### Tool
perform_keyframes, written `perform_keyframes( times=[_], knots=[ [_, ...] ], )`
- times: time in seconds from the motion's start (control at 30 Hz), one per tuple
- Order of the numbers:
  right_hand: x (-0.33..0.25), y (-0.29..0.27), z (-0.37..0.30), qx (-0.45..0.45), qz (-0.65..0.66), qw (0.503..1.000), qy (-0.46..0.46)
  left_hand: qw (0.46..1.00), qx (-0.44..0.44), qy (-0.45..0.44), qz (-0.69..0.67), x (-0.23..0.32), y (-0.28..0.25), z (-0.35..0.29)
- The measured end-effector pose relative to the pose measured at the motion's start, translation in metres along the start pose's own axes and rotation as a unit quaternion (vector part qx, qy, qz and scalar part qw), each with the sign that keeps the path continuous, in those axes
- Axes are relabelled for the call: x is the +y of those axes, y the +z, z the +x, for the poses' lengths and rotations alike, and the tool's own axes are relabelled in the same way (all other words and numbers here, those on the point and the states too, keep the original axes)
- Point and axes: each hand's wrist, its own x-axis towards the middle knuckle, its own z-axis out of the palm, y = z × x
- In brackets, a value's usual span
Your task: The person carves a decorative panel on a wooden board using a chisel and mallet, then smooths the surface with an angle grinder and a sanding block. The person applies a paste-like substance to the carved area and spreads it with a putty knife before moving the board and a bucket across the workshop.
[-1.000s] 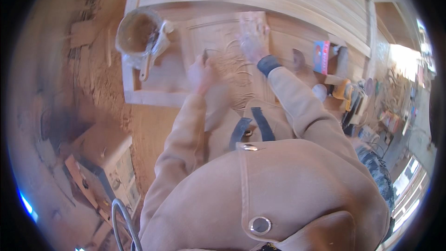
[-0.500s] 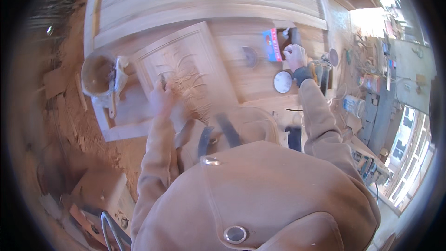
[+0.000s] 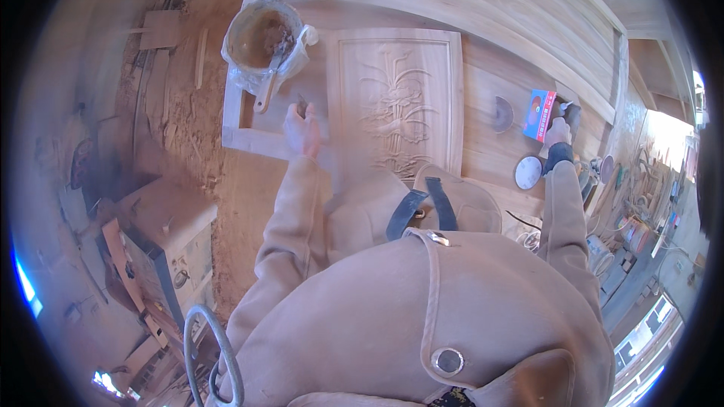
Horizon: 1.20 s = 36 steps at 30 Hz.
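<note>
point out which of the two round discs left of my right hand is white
The lower disc, closer to the dark cuff; the upper disc is greyish brown.

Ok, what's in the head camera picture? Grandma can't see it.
A carved wooden panel lies between a person's left hand, holding a small dark object near a bucket, and right hand, beside a red-and-blue box.

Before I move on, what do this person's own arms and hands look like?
Both arms are in long, plain light-brown sleeves. A dark cuff shows at the right wrist only. The left hand and right hand look ungloved.
</note>
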Motion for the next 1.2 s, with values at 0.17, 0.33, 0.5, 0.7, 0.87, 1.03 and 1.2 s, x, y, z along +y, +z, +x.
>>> perform_keyframes(
  times=[0.17, 0.33, 0.5, 0.7, 0.87, 1.03, 1.2],
  knots=[
    [0.004, 0.005, 0.004, -0.007, 0.017, 1.000, -0.022, 1.000, 0.009, 0.002, 0.022, -0.012, 0.005, 0.012],
    [0.021, 0.016, 0.010, -0.009, 0.026, 0.999, -0.039, 1.000, -0.009, -0.019, -0.002, -0.014, 0.018, 0.011],
    [0.027, 0.021, 0.006, 0.103, 0.053, 0.990, -0.076, 0.994, 0.041, 0.050, 0.089, 0.006, 0.019, -0.003],
    [-0.027, -0.078, -0.021, 0.133, 0.239, 0.959, -0.068, 0.929, 0.011, 0.340, 0.145, 0.064, 0.057, -0.011],
    [-0.164, -0.084, -0.038, 0.017, 0.410, 0.885, -0.220, 0.918, -0.032, 0.387, 0.080, 0.115, 0.118, 0.011],
    [-0.303, -0.044, -0.033, -0.128, 0.490, 0.835, -0.214, 0.924, -0.056, 0.363, 0.105, 0.118, 0.142, 0.018],
    [-0.362, -0.012, -0.022, -0.150, 0.524, 0.809, -0.217, 0.923, -0.059, 0.361, 0.120, 0.114, 0.142, 0.018]
  ],
)
